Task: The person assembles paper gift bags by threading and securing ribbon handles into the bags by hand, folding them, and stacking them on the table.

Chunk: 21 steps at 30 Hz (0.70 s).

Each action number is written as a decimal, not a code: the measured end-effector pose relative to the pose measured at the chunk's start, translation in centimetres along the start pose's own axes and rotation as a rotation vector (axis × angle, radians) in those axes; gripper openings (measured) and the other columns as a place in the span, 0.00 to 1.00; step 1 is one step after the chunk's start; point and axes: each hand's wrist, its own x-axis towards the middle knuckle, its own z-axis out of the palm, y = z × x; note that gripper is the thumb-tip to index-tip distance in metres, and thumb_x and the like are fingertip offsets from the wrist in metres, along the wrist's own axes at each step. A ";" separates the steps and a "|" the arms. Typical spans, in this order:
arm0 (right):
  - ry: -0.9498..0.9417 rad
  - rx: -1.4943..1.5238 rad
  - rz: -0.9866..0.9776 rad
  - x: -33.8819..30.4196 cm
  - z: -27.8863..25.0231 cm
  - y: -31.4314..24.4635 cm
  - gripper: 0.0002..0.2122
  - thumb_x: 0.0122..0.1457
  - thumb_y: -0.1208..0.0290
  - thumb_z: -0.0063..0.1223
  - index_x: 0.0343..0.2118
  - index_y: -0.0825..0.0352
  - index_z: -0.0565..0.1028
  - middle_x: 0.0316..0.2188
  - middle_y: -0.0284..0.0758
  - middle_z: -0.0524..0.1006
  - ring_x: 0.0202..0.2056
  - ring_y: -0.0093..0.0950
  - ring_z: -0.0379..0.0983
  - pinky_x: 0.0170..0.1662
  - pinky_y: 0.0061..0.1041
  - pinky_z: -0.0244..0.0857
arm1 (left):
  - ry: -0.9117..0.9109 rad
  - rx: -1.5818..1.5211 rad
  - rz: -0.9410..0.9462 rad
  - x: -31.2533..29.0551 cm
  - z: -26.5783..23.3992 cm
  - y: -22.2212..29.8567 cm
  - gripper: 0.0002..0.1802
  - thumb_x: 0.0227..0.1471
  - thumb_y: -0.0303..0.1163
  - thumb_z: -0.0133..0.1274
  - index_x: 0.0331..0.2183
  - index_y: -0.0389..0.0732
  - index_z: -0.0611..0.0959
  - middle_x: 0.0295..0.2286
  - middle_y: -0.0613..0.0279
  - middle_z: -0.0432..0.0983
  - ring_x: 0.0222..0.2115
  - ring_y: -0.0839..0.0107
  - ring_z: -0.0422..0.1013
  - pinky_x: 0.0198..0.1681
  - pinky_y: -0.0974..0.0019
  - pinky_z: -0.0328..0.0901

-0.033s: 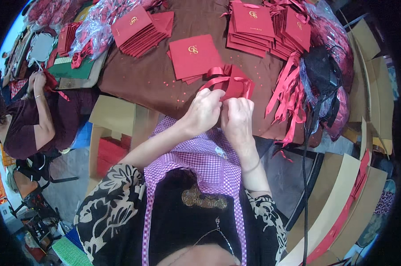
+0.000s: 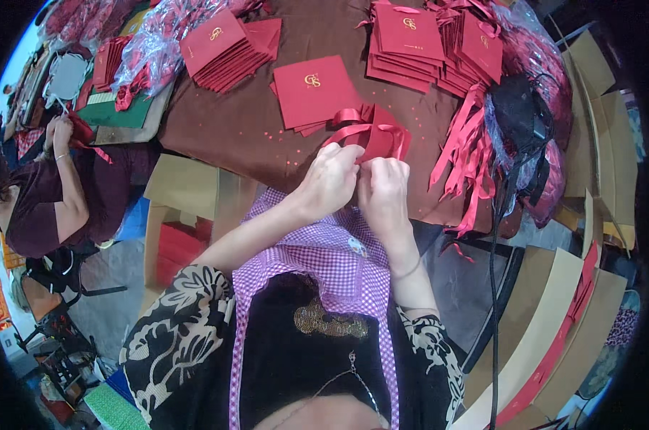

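Nothing has visibly shifted: the hands and the bag lie just as in the earlier picture, so the work sits at the same fiddly point. The left hand (image 2: 329,183) and the right hand (image 2: 383,192) meet knuckle to knuckle at the near edge of the table (image 2: 231,136), at about 12 o'clock from the picture's centre. Both sets of fingers are pinched together on the red ribbon (image 2: 353,132) of a folded red paper gift bag (image 2: 385,137). The ribbon loops out to the left of the bag, which stands half raised just beyond the fingertips; exactly how the ribbon runs between the fingers is hidden by the hands themselves. Directly past it, at 12 o'clock of the hands, lies a small pile of flat red bags with a gold emblem (image 2: 314,89). A fanned stack of the same bags (image 2: 220,43) sits at 11 o'clock and taller stacks (image 2: 410,39) at 1 o'clock. At 3 o'clock of the hands a bundle of loose red ribbons (image 2: 468,150) spills over the table edge beside a black plastic bag (image 2: 518,115). A purple checked apron (image 2: 324,251) covers the person's lap at 6 o'clock. Far off at 9 o'clock a co-worker's hands (image 2: 59,132) handle something red at another table. Cardboard sheets (image 2: 554,301) lean at 4 o'clock.
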 end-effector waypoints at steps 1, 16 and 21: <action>0.018 0.091 0.059 -0.1 0.2 0.1 0.04 0.49 0.78 0.53 0.26 0.66 0.70 0.23 0.38 0.69 0.29 0.38 0.65 0.38 0.36 0.57 | -0.001 -0.005 0.006 -0.2 0.0 0.1 0.15 0.45 0.19 0.49 0.39 0.31 0.75 0.26 0.48 0.72 0.31 0.53 0.68 0.35 0.56 0.65; -0.057 0.291 0.198 0.3 -1.3 0.8 0.12 0.47 0.78 0.58 0.35 0.66 0.71 0.26 0.35 0.76 0.31 0.36 0.69 0.42 0.32 0.58 | -0.061 -0.146 0.030 0.7 -1.1 -0.2 0.11 0.45 0.21 0.51 0.35 0.35 0.80 0.24 0.50 0.75 0.26 0.53 0.69 0.32 0.56 0.65; -0.043 0.213 0.070 0.0 -1.8 0.7 0.12 0.45 0.79 0.58 0.34 0.68 0.72 0.28 0.36 0.76 0.36 0.37 0.68 0.41 0.33 0.62 | -0.068 -0.114 0.138 0.8 -0.4 -2.2 0.07 0.44 0.24 0.53 0.31 0.39 0.81 0.25 0.53 0.74 0.29 0.55 0.69 0.36 0.57 0.63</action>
